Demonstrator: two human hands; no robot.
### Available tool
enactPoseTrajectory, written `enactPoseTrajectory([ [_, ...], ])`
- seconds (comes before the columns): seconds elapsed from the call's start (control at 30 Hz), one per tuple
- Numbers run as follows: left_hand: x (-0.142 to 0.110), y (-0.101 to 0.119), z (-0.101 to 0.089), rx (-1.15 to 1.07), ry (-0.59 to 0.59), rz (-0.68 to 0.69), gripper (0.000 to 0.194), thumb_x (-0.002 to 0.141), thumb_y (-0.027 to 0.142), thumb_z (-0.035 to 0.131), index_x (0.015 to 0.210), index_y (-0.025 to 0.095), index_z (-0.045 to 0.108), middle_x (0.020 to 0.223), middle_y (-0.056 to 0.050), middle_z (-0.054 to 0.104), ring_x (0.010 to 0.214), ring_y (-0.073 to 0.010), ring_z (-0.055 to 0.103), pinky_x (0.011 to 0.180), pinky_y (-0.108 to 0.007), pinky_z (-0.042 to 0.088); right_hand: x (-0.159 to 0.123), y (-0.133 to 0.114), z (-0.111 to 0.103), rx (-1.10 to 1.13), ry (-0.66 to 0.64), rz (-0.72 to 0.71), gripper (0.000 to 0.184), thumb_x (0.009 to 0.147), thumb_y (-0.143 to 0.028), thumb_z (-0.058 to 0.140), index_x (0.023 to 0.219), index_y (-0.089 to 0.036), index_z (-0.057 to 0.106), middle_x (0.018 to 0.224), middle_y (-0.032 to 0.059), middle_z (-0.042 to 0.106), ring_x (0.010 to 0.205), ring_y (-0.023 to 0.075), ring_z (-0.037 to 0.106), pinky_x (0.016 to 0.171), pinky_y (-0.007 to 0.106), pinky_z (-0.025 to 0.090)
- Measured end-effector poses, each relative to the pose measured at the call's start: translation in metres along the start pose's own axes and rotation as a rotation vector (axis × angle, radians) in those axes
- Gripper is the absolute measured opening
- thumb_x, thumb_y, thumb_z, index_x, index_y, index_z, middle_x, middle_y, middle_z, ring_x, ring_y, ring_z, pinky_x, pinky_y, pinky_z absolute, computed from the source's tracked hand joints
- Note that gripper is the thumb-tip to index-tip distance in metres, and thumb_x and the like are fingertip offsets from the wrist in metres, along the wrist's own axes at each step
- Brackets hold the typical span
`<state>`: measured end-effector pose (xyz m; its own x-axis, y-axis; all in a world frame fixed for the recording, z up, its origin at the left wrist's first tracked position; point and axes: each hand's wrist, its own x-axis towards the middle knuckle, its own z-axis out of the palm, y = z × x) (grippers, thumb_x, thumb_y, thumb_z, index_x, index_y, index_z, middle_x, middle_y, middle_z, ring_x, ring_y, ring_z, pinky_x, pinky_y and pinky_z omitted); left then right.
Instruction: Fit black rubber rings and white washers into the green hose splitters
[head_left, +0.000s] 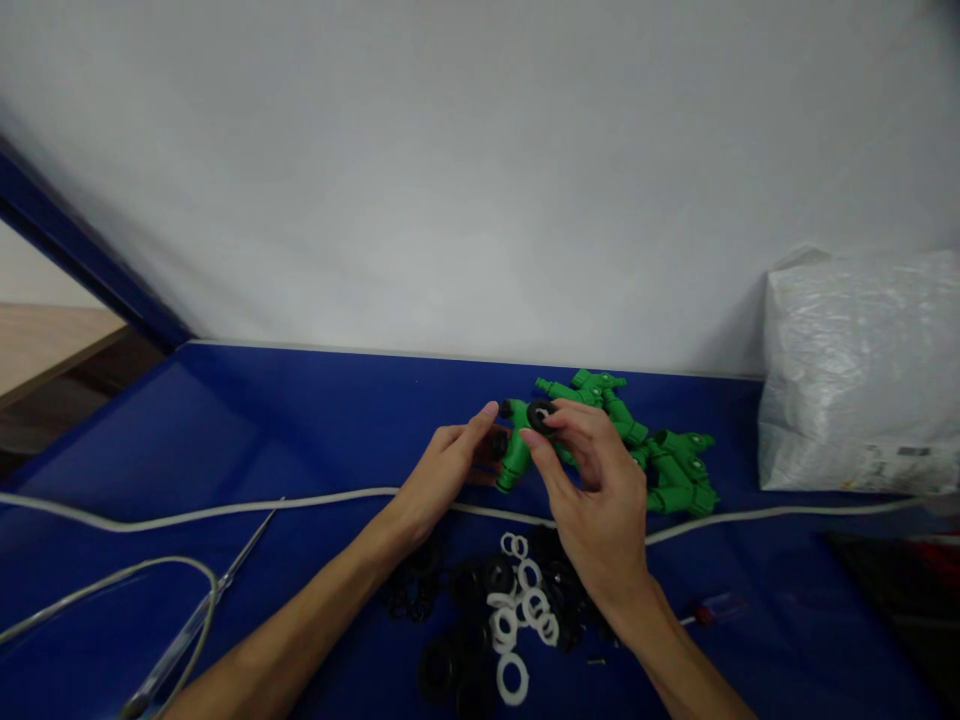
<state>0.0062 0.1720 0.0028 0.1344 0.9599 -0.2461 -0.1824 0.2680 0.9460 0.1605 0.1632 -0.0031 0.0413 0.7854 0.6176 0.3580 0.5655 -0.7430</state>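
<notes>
My left hand (441, 468) curls half shut round the green pipe (517, 455), over the blue table (337, 410). My right hand (604, 500) pinches a black ring (535, 417), fingertips nearly together. A weak pinch could drop it onto the white rings (501, 682).

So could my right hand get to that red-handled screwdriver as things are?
Probably, once it lets go: your right hand is pinching a black ring at the green fitting. The screwdriver lies just right of that forearm, with nothing visible on top of it.
</notes>
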Motion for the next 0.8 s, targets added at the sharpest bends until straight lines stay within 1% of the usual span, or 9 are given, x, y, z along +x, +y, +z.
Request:
enactPoseTrajectory([
  [0.13,0.002,0.002,-0.004,-0.004,-0.015,0.004,0.058,0.086,0.065,0.06,0.091,0.01,0.076,0.077,-0.009,0.073,0.063,-0.0164,0.067,0.065,-0.029,0.057,0.0,0.001,0.001,0.082,-0.003,0.043,0.013,0.088,-0.022,0.073,0.096,-0.025,0.064,0.112,0.0025,0.068,0.102,0.0177,0.07,0.091,0.032,0.059],
  [0.27,0.0,0.005,-0.006,0.002,-0.024,0.073,0.052,0.086,0.062,0.063,0.094,0.012,0.073,0.076,-0.006,0.07,0.063,-0.0155,0.065,0.057,-0.027,0.057,0.002,-0.003,0.002,0.132,0.051,0.074,0.013,0.086,-0.02,0.075,0.093,-0.025,0.066,0.112,0.0009,0.071,0.099,0.0154,0.072,0.087,0.026,0.06],
  [0.4,-0.001,0.005,-0.004,-0.031,-0.078,0.109,0.048,0.083,0.06,0.067,0.094,0.014,0.07,0.075,-0.003,0.066,0.062,-0.0138,0.064,0.054,-0.024,0.055,0.002,-0.004,0.001,0.136,0.089,0.078,0.012,0.084,-0.019,0.076,0.091,-0.025,0.068,0.11,0.0007,0.074,0.096,0.0158,0.073,0.087,0.027,0.061],
  [0.5,0.0,0.002,-0.002,-0.062,-0.123,0.105,0.049,0.083,0.061,0.067,0.093,0.014,0.068,0.07,-0.002,0.064,0.059,-0.0128,0.063,0.054,-0.023,0.054,0.001,-0.005,0.0,0.142,0.085,0.065,0.011,0.085,-0.019,0.076,0.091,-0.025,0.071,0.11,0.0006,0.075,0.098,0.0164,0.073,0.09,0.029,0.06],
  [0.6,0.002,-0.001,-0.003,-0.061,-0.129,0.112,0.048,0.082,0.06,0.068,0.094,0.014,0.068,0.068,-0.001,0.064,0.058,-0.0123,0.062,0.052,-0.022,0.053,0.001,-0.005,0.0,0.164,0.071,0.089,0.009,0.085,-0.021,0.076,0.092,-0.025,0.072,0.11,0.0018,0.075,0.098,0.0175,0.073,0.092,0.032,0.06],
  [0.7,0.004,-0.001,-0.006,-0.027,-0.11,0.137,0.049,0.084,0.06,0.067,0.098,0.014,0.071,0.069,-0.001,0.064,0.058,-0.0124,0.062,0.053,-0.022,0.053,0.005,-0.004,0.0,0.25,0.042,0.214,0.011,0.082,-0.024,0.078,0.086,-0.022,0.068,0.11,0.0035,0.075,0.1,0.0185,0.073,0.091,0.032,0.059],
  [0.77,0.005,0.0,-0.009,-0.002,-0.09,0.158,0.049,0.085,0.061,0.066,0.098,0.014,0.072,0.07,-0.001,0.065,0.059,-0.0125,0.062,0.054,-0.023,0.053,0.008,-0.001,-0.001,0.346,0.011,0.353,0.02,0.079,-0.028,0.081,0.086,-0.022,0.064,0.107,0.0033,0.075,0.098,0.0189,0.073,0.09,0.032,0.059],
  [0.8,0.006,0.0,-0.011,0.007,-0.078,0.168,0.049,0.085,0.061,0.065,0.096,0.014,0.072,0.072,-0.002,0.065,0.06,-0.0125,0.062,0.054,-0.023,0.053,0.01,0.001,-0.001,0.404,-0.009,0.425,0.025,0.078,-0.031,0.082,0.09,-0.023,0.062,0.106,0.0027,0.075,0.096,0.0189,0.074,0.089,0.033,0.059],
])
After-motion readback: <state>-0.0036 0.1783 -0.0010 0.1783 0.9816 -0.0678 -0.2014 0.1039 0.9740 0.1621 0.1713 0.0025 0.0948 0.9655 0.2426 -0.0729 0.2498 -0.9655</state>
